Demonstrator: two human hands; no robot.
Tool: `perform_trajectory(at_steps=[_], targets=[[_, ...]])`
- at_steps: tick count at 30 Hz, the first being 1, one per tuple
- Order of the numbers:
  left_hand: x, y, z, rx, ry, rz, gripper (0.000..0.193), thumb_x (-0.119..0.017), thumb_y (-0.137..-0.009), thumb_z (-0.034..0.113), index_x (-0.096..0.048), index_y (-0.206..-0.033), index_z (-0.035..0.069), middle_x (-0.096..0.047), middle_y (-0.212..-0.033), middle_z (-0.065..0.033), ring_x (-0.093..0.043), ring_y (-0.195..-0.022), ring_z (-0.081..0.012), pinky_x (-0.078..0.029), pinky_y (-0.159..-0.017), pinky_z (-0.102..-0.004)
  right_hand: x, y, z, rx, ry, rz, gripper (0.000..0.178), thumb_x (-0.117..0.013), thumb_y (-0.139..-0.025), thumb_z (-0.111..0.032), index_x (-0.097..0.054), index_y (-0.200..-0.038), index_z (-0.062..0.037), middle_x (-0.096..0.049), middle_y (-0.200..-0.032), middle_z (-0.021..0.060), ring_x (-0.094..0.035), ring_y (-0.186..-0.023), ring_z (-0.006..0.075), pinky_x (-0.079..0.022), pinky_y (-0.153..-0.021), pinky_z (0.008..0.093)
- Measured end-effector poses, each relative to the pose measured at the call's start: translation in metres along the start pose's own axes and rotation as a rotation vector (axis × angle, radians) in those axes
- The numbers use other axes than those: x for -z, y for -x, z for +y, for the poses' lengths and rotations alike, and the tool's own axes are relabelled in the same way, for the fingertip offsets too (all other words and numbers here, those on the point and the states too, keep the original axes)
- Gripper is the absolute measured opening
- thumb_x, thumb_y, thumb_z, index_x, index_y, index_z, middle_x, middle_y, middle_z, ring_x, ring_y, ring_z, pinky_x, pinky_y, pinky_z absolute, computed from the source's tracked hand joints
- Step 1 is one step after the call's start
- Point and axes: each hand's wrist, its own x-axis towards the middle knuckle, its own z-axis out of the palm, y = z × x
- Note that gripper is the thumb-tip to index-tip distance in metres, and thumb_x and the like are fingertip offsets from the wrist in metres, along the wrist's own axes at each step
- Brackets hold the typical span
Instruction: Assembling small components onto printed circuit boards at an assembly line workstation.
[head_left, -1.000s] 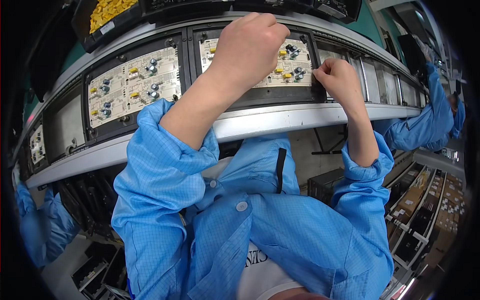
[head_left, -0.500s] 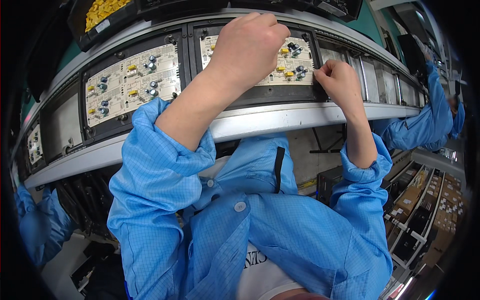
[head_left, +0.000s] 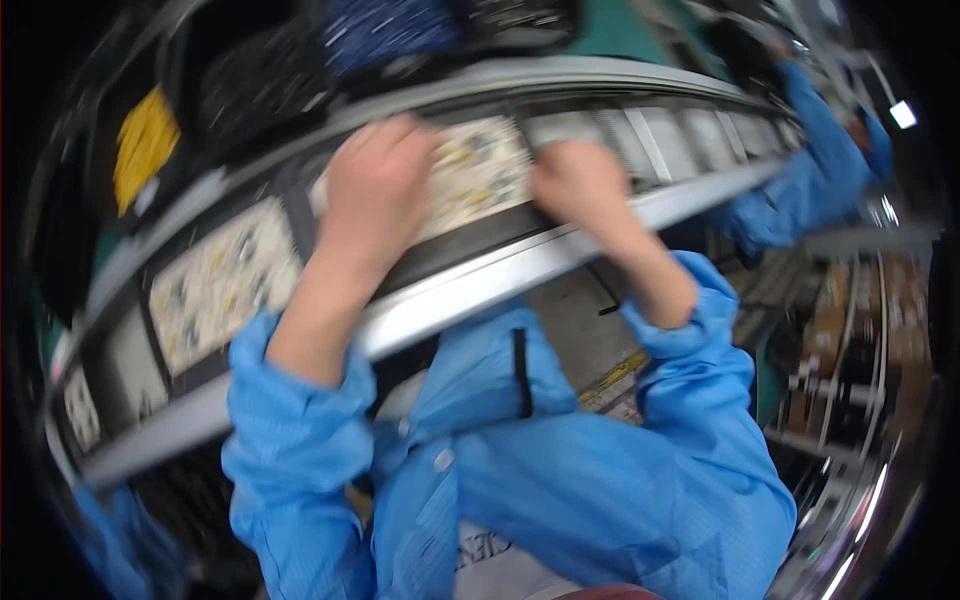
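Note:
A pale circuit board (head_left: 480,165) with small yellow and dark parts lies in a black frame on the rail line before me. My left hand (head_left: 378,190) is over its left part, fingers curled in and blurred by motion. At the board's right edge is my right hand (head_left: 582,185), closed like a fist and also blurred. Whatever either hand holds, if anything, is hidden. To the left, a second populated board (head_left: 225,280) sits in its own black frame.
Beyond the line stand bins of yellow parts (head_left: 145,150), dark parts (head_left: 265,85) and blue parts (head_left: 390,30). A metal rail (head_left: 470,275) runs along the near edge. At the right is a co-worker's blue sleeve (head_left: 815,130); boxes on shelves (head_left: 905,300) lie below.
The whole view has swung, bringing more bins into sight and shifting the boards left. My left hand has moved left over the board; my right hand stays by its right edge.

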Motion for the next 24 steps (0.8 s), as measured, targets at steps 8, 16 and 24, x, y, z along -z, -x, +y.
perform_trajectory(at_steps=[8, 16, 24], targets=[[0.013, -0.001, 0.009, 0.139, 0.039, -0.154, 0.012, -0.06, -0.086, 0.001, -0.065, -0.097, 0.001, -0.064, -0.095, -0.0139, -0.062, -0.088, -0.0319, -0.049, -0.077, -0.0368, 0.011, 0.008, -0.015, 0.004, -0.219, 0.014, 0.014, -0.061, -0.063, -0.011, -0.069, -0.069, -0.0008, -0.067, -0.073, 0.0201, -0.067, -0.073, 0.0374, -0.052, -0.062, 0.047], [0.006, -0.006, 0.009, 0.122, 0.06, -0.127, 0.012, -0.059, -0.087, 0.0, -0.066, -0.097, -0.001, -0.064, -0.09, -0.0136, -0.063, -0.083, -0.0293, -0.049, -0.074, -0.0341, 0.02, 0.001, -0.014, 0.061, -0.079, -0.064, 0.014, -0.062, -0.065, -0.011, -0.071, -0.072, -0.0026, -0.069, -0.075, 0.0179, -0.069, -0.074, 0.033, -0.054, -0.059, 0.0427], [0.009, -0.001, 0.007, 0.083, 0.052, -0.113, 0.011, -0.06, -0.086, -0.001, -0.066, -0.095, -0.001, -0.063, -0.088, -0.0141, -0.062, -0.082, -0.0307, -0.049, -0.074, -0.0349, 0.031, -0.01, 0.019, -0.131, -0.325, 0.144, 0.042, -0.061, -0.087, -0.039, -0.07, -0.08, 0.0021, -0.068, -0.081, 0.0211, -0.067, -0.081, 0.0398, -0.054, -0.07, 0.0468]])
